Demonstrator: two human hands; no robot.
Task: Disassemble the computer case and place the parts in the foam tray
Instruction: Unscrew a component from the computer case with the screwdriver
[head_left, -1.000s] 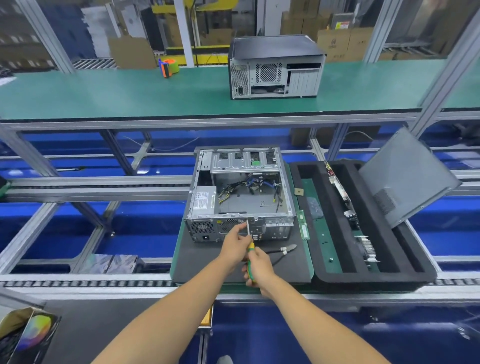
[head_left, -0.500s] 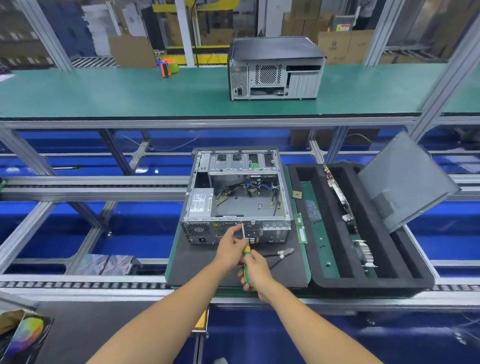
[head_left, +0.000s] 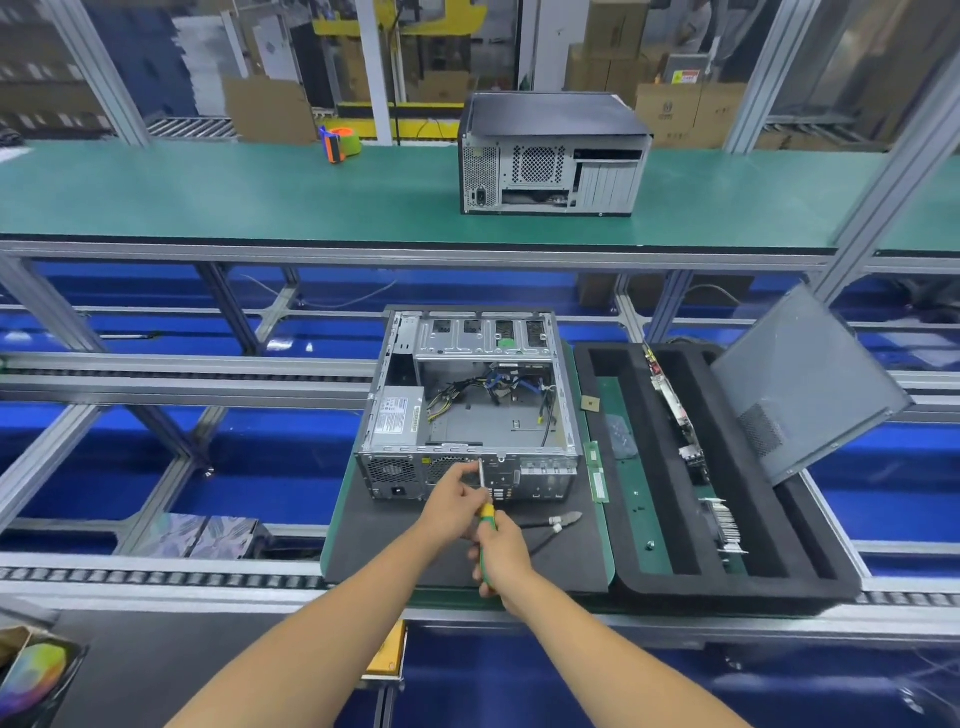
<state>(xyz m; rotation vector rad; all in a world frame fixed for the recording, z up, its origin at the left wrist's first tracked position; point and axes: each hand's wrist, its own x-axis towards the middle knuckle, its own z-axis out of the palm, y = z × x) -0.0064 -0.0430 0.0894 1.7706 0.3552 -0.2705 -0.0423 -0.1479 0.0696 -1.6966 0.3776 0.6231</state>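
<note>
Open grey steel computer case (head_left: 470, 410) lies on its side on the dark mat, rear panel facing the person so its screws are reachable. Right hand (head_left: 503, 552) is wrapped around the green-and-yellow-handled screwdriver (head_left: 485, 512); left hand (head_left: 453, 503) pinches the shaft near the tip to steady it, probably on a rear-panel screw, too small to confirm. Black foam tray (head_left: 727, 584) sits just right of the case, keeping drop-offs short; boards already in its slots.

Bare metal case (head_left: 467, 410), matt foam tray (head_left: 727, 587)

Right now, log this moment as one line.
step: unscrewing rear panel | right hand: grips green-yellow screwdriver | left hand: steadies its shaft | open grey metal computer case: on mat | black foam tray: partly filled
</note>
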